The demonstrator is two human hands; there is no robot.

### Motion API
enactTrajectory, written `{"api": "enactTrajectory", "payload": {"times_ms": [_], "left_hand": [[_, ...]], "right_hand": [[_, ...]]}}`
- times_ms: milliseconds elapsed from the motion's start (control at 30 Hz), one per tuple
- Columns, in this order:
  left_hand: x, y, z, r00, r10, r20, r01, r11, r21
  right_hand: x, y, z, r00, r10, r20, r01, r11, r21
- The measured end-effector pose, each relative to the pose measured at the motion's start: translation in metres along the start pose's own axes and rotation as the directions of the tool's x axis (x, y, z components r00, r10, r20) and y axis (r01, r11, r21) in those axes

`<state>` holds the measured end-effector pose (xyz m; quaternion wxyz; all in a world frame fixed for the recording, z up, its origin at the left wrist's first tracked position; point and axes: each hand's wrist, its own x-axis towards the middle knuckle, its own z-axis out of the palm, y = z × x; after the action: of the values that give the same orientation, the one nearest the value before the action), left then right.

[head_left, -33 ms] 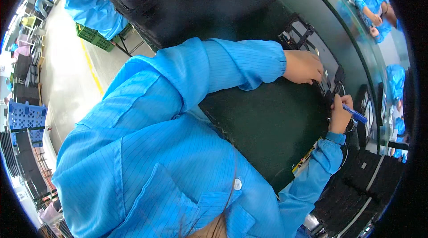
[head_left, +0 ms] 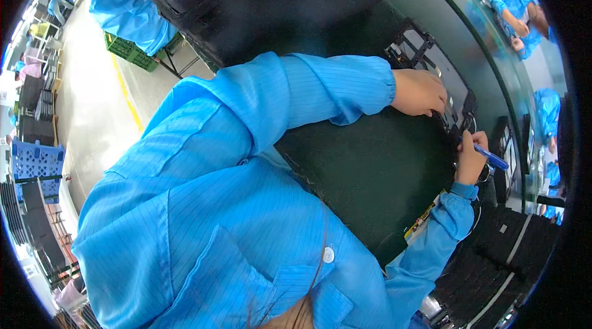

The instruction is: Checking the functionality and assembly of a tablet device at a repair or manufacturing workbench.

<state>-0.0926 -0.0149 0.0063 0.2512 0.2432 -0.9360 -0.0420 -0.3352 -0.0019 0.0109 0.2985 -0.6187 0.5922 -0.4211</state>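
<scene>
A flat, black-framed grey panel (head_left: 455, 87) with small parts along its edges lies at the far right of the dark green work surface. My left hand (head_left: 420, 91) reaches across and grips the panel's near edge, its fingers curled down; the fingertips are partly hidden. At the panel's right end, my right hand (head_left: 471, 157) is closed around a slim blue pen-like tool (head_left: 491, 157), whose back end sticks out to the right. The tool's tip is hidden by the hand, so contact with the panel cannot be made out.
A large black padded stack (head_left: 271, 8) stands at the back, with a metal-framed part on top. Black stacked sheets (head_left: 499, 255) sit at lower right. A narrow yellow-edged strip (head_left: 422, 221) lies by my right sleeve. Beyond a glass-like edge, another person's hands (head_left: 521, 28) are at work.
</scene>
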Motion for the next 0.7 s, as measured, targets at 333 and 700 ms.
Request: {"api": "enactTrajectory", "payload": {"times_ms": [333,700], "left_hand": [[0.012,-0.025,0.005,0.995,0.054,-0.08,-0.049,0.996,0.07],[0.088,-0.114,0.037,0.918,-0.35,-0.186,0.389,0.883,0.262]], "right_hand": [[-0.001,-0.018,-0.017,0.998,0.046,-0.046,-0.045,0.998,0.037],[0.001,0.007,-0.037,0.956,-0.294,0.019,0.213,0.646,-0.733]]}}
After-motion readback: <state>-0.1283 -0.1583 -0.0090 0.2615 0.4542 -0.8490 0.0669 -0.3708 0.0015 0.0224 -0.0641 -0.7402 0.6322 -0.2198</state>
